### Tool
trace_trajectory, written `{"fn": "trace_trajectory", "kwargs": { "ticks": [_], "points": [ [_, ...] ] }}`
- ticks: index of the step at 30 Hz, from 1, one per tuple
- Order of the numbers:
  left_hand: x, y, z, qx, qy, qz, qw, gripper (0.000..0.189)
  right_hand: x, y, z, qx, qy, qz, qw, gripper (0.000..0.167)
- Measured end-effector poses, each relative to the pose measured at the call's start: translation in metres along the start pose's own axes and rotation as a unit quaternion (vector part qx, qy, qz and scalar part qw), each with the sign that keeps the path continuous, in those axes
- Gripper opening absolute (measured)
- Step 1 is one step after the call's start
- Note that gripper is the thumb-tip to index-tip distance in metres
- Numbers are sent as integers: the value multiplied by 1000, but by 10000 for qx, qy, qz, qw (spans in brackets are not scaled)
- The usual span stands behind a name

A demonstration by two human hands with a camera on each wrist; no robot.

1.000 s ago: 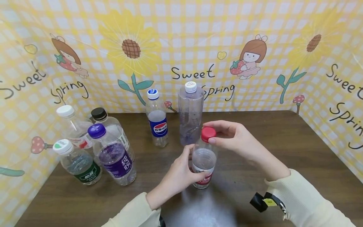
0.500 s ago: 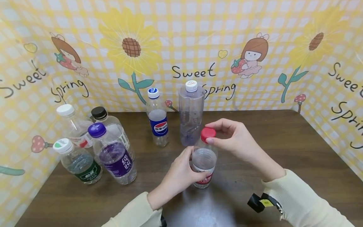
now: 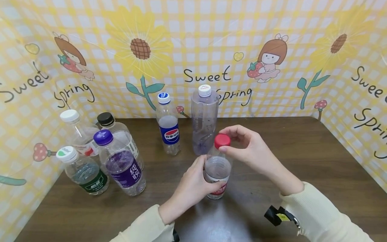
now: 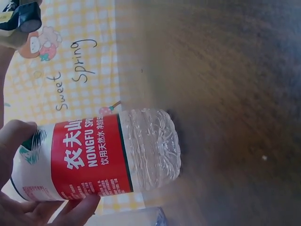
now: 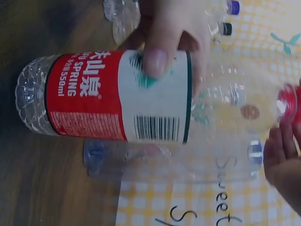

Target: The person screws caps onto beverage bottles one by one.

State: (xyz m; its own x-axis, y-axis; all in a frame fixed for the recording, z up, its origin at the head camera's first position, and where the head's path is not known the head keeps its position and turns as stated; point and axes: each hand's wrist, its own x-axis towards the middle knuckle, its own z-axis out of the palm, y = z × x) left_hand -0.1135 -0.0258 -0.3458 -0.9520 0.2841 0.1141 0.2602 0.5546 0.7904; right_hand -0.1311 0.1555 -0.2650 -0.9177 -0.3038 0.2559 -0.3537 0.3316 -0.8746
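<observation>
A clear plastic water bottle (image 3: 217,169) with a red and white label stands upright on the table. My left hand (image 3: 193,185) grips its body from the left, thumb across the front near the label. On the bottle's neck sits a red cap (image 3: 222,140), pinched between the thumb and fingers of my right hand (image 3: 251,144). The left wrist view shows the label (image 4: 89,160) and ribbed base up close. In the right wrist view the cap (image 5: 289,103) is partly cut off at the frame edge, with fingertips against it.
Behind stand a Pepsi bottle (image 3: 169,134) and a tall clear bottle (image 3: 204,124) with a white cap. Several more bottles cluster at the left, including a purple-capped one (image 3: 122,168) and a green-labelled one (image 3: 90,178). A yellow checked cloth (image 3: 193,40) encloses the wooden table (image 3: 302,161).
My right hand has shifted very slightly left around the red cap, its thumb sliding across the front. My left hand keeps its grip, and the bottle stays in place.
</observation>
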Motion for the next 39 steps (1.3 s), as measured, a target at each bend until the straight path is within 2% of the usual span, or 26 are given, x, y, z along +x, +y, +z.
{"fn": "trace_trajectory", "kwargs": {
  "ticks": [6,11,15,20,27,33,39],
  "points": [
    [3,-4,-4,-188,-363,11,9992,70,4,5,-10,522,-745,-101,9958,39],
    [4,-6,-6,-218,-452,40,9987,68,9,6,-12,680,-987,35,9928,41],
    [4,-6,-7,-184,-433,83,9989,67,11,9,-13,671,-1000,63,9927,42],
    [5,-6,-6,-164,-450,58,9988,68,9,9,-11,470,-822,-46,9955,38],
    [5,-4,-6,-172,-370,123,9991,66,5,6,-5,-61,-279,-451,9986,34],
    [4,-4,-5,-125,-232,191,9995,66,2,1,0,-356,106,-542,9978,32],
    [6,-4,-6,-265,-297,44,9992,69,0,-1,4,-367,303,-552,9973,30]
  ]
}}
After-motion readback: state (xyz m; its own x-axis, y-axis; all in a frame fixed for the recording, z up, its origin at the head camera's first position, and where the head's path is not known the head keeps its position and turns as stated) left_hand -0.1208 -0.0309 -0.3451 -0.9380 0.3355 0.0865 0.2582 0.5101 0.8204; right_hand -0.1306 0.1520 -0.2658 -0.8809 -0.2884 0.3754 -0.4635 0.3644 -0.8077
